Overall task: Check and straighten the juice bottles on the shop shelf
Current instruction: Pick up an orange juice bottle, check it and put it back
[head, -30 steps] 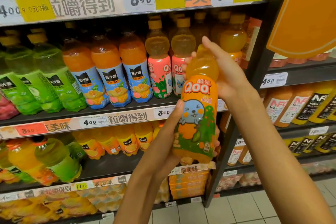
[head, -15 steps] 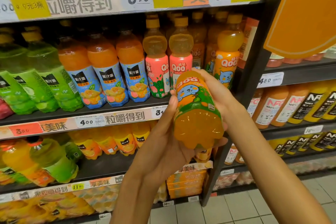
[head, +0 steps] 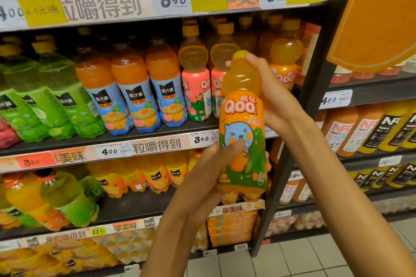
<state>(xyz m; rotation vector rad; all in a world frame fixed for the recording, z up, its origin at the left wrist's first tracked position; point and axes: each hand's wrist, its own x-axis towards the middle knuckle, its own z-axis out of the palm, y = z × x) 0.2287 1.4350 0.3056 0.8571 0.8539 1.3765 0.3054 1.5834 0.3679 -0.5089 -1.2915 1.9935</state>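
Bottle (head: pixel 243 132) cap hidden by right hand (head: pixel 276 99)

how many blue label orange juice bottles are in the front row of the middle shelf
3, standing side by side: left, middle, right, between the green bottles and the pink Qoo bottles. More may stand hidden behind them.

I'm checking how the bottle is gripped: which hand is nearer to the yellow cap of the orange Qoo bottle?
The right hand. It wraps the neck of the orange Qoo bottle, fingertips right at the yellow cap. The left hand holds the lower label, far below the cap.
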